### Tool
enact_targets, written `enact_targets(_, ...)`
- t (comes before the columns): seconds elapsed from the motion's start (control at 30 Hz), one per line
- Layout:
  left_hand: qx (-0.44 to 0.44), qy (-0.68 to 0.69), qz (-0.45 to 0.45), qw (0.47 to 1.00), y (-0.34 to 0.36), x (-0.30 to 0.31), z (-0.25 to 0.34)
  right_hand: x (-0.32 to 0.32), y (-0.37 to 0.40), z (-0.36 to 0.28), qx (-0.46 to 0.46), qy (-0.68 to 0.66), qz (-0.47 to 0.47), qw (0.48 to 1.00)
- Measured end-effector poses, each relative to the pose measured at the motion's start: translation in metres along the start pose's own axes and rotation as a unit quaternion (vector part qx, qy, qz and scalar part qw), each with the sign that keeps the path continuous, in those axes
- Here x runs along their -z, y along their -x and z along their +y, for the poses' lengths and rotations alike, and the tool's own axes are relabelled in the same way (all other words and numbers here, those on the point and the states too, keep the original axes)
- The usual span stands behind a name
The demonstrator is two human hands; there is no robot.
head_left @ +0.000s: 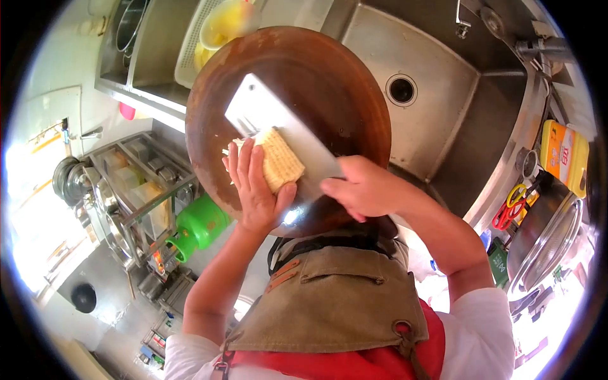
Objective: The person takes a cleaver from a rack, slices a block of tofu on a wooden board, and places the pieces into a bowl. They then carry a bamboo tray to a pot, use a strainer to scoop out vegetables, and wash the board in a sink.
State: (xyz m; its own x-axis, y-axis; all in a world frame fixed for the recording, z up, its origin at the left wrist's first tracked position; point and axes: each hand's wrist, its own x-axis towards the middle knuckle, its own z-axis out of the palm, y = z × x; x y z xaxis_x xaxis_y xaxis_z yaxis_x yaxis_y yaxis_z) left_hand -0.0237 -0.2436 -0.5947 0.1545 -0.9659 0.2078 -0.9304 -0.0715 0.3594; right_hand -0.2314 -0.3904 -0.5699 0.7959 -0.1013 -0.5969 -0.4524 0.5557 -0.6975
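A round brown wooden chopping board (335,76) lies in front of me. On its left half is a pale yellow block (282,161) with a fine, grid-like surface texture, which looks like pressed tofu sheets. My left hand (255,191) grips it, fingers bent over the left part and thumb along the near side. Thin pale strips poke out around those fingertips. My right hand (364,188) is wrapped round the handle end of a cleaver (263,104). The broad steel blade slants to the upper left, close along the block's far right side. The cleaver's handle is hidden in my fist.
Beyond the board on the right is a steel sink (430,107) with a drain. A white basket (190,47) and a bowl with yellow contents (223,25) stand at the upper left. A green gas cylinder (201,225) is left of me; scissors (510,208) hang right.
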Motion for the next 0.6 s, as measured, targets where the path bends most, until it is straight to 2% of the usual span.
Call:
enact_targets(0.07,-0.026,0.053,0.043,0.997,0.004,-0.001,-0.013,-0.027,-0.008,0.003,0.181,0.135,0.107,0.968)
enact_targets(0.1,-0.052,0.056,0.085,0.993,0.006,0.000,-0.018,-0.038,0.002,-0.009,0.195,0.186,0.100,0.958)
enact_targets(0.17,-0.080,0.055,0.154,0.983,0.005,0.015,-0.014,-0.050,0.019,-0.025,0.171,0.116,0.031,0.978)
enact_targets(0.2,-0.063,0.032,0.130,0.989,0.003,0.026,-0.007,-0.053,0.022,-0.024,0.170,0.086,0.013,0.982)
enact_targets(0.27,-0.031,-0.016,0.078,0.996,0.000,0.049,0.008,-0.046,0.021,-0.017,0.199,0.080,0.038,0.976)
enact_targets(0.33,0.015,-0.041,-0.020,0.999,-0.012,0.048,0.014,-0.035,0.005,-0.006,0.217,0.044,0.058,0.973)
enact_targets(0.37,0.048,-0.036,-0.051,0.997,-0.016,0.037,0.015,-0.024,0.005,-0.004,0.145,0.027,0.053,0.988)
enact_targets(0.4,0.042,-0.056,-0.067,0.995,-0.014,0.025,0.013,-0.013,0.008,-0.006,0.071,0.010,0.050,0.996)
enact_targets(0.47,0.022,-0.060,-0.043,0.997,-0.014,0.011,0.016,0.003,0.018,0.006,0.010,-0.036,0.078,0.996)
enact_targets(0.6,0.030,-0.050,-0.017,0.998,-0.007,0.006,0.016,0.027,0.047,0.017,0.031,-0.091,0.104,0.990)
